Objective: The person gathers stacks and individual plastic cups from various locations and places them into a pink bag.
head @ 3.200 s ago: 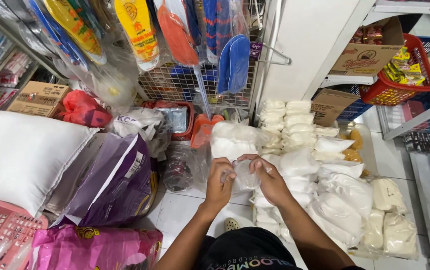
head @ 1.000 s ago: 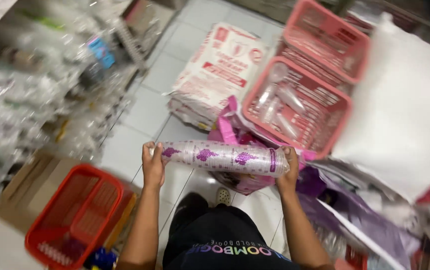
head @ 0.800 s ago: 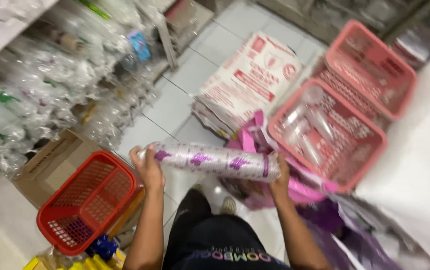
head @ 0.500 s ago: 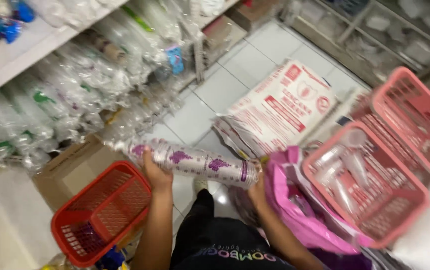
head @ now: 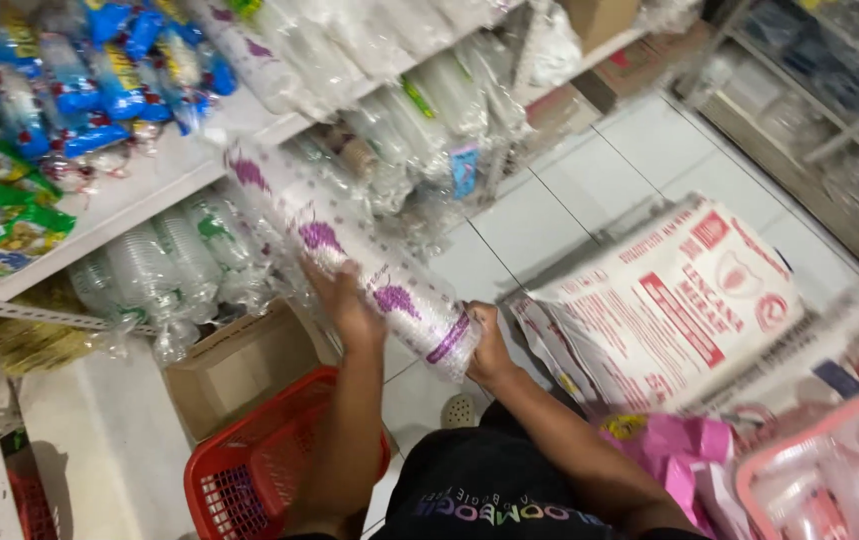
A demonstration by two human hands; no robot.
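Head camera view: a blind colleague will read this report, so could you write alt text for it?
Both hands hold a long clear sleeve of stacked cups with purple print, the left hand mid-length and the right hand at its near end, angled towards a shelf of bagged cups. A red basket sits on the floor below.

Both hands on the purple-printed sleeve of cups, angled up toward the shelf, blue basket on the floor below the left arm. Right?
Not quite: the basket on the floor is red, not blue, as the head view shows. The rest holds: the left hand grips the purple-printed sleeve of cups mid-length, the right hand supports its lower end, and the sleeve slants up toward the shelf.
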